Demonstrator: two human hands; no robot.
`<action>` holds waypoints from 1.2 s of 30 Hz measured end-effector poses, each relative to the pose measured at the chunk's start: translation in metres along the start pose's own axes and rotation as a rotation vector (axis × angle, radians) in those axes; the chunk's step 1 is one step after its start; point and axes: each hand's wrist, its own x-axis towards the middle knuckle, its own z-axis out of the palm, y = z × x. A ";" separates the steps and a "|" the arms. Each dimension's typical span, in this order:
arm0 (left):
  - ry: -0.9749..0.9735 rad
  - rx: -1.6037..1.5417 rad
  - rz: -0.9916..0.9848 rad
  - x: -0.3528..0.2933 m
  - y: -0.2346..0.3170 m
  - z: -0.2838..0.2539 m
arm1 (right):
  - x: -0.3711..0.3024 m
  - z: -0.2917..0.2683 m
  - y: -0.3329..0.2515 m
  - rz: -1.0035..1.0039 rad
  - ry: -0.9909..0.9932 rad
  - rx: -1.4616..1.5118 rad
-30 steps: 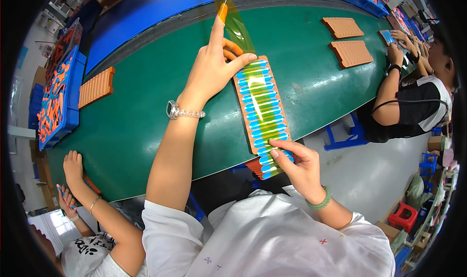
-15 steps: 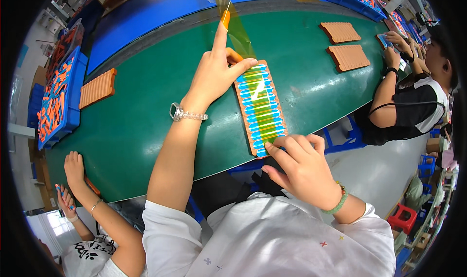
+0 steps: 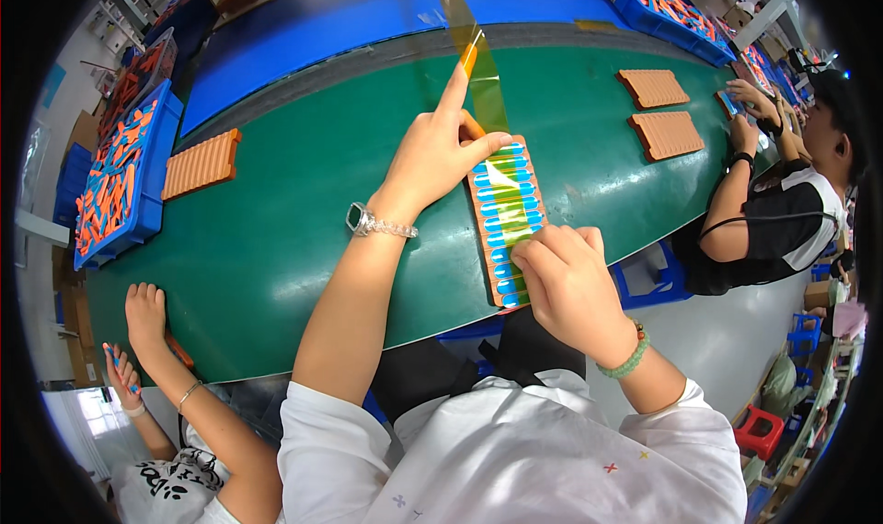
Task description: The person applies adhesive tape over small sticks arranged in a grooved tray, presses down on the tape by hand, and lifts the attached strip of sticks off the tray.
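A brown grooved tray (image 3: pixel 478 213) stands on the green table, its grooves filled with a row of slim blue pieces (image 3: pixel 503 271). Clear yellow tape (image 3: pixel 494 96) runs along the middle of the row and rises past the tray's far end. My left hand (image 3: pixel 432 161) pinches the tape there, thumb on top. Its index finger points away and shows orange through the tape. Over the tray's nearer half, my right hand (image 3: pixel 575 290) is closed, with curled fingertips pressing on the taped row. What lies between those fingertips is hidden.
Empty-grooved brown trays (image 3: pixel 204 164) lie at left and two more (image 3: pixel 655 89) at right. Blue crates (image 3: pixel 147 193) of orange and blue pieces stand at both ends. One person (image 3: pixel 763 202) works at the right; another person's arm (image 3: pixel 198 400) rests at lower left.
My right hand has moved from the tray's near end further up the taped row, its fingers now more curled. My left hand keeps its hold at the far end. The whole view has shifted slightly.
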 end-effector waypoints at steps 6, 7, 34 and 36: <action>0.009 -0.014 -0.015 -0.001 0.001 0.001 | 0.023 0.013 0.012 -0.007 0.076 -0.024; 0.009 -0.019 -0.002 -0.001 -0.001 0.001 | 0.028 0.015 0.015 -0.013 0.081 -0.022; -0.038 -0.150 -0.055 -0.003 0.007 -0.001 | 0.066 0.039 0.079 0.435 0.200 0.480; 0.006 -0.351 0.022 -0.004 0.021 -0.008 | 0.064 0.038 0.077 0.415 0.199 0.493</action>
